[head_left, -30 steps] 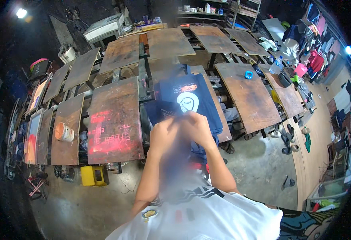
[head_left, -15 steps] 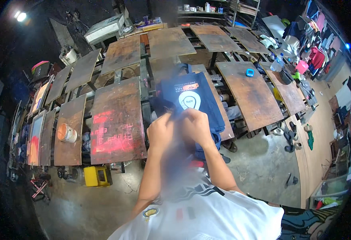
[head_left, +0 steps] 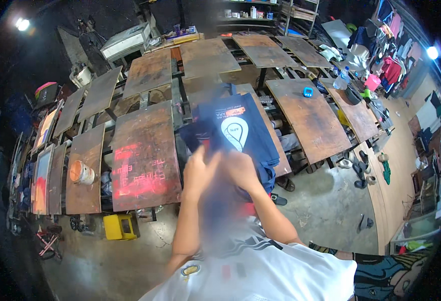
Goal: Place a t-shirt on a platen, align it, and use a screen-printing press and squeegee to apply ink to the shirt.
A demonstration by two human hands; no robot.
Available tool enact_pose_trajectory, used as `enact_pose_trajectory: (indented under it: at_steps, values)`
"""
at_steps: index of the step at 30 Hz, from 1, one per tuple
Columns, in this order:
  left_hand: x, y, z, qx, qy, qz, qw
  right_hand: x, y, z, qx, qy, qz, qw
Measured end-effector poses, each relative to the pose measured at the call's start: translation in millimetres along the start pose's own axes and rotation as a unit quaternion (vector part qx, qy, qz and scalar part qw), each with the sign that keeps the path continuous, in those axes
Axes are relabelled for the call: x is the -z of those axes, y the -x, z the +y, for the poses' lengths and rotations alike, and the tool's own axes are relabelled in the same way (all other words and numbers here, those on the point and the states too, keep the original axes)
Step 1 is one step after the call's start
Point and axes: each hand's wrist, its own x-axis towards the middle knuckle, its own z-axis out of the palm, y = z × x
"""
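A stack of navy cloth bags with a white drop-shaped print lies on a board in front of me. Along its left side, a dark cloth piece with a bit of red sticks up past the fingers of my left hand, which is closed on it. Just to the right, my right hand is curled at the near edge of the stack. A blurred vertical strip covers its fingertips, so what they grip is hidden. Loose navy cloth hangs below the board beside my right wrist.
Wooden boards on metal frames stand in rows around me. A stained bucket sits on a left board, a blue timer on a right one. There is a yellow stool on the floor at left, and several shoes at right.
Both hands have drawn slightly nearer to me. The dark cloth piece now shows more on the left, and more of the white print is uncovered. The view has shifted a little.
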Motion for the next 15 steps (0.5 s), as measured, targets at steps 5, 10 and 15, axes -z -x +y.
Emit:
enact_pose_trajectory:
  at_steps: [5,10,15]
  values:
    - [1,16,22,0.05,0.158,-0.11,0.98,11,-6,8,-0.107,-0.216,0.042,0.969]
    - [6,15,31,0.044,0.207,-0.072,0.975,23,1,11,-0.189,-0.23,-0.013,0.955]
    - [-22,16,30,0.021,0.193,-0.039,0.98,35,-2,-9,-0.144,-0.163,-0.06,0.974]
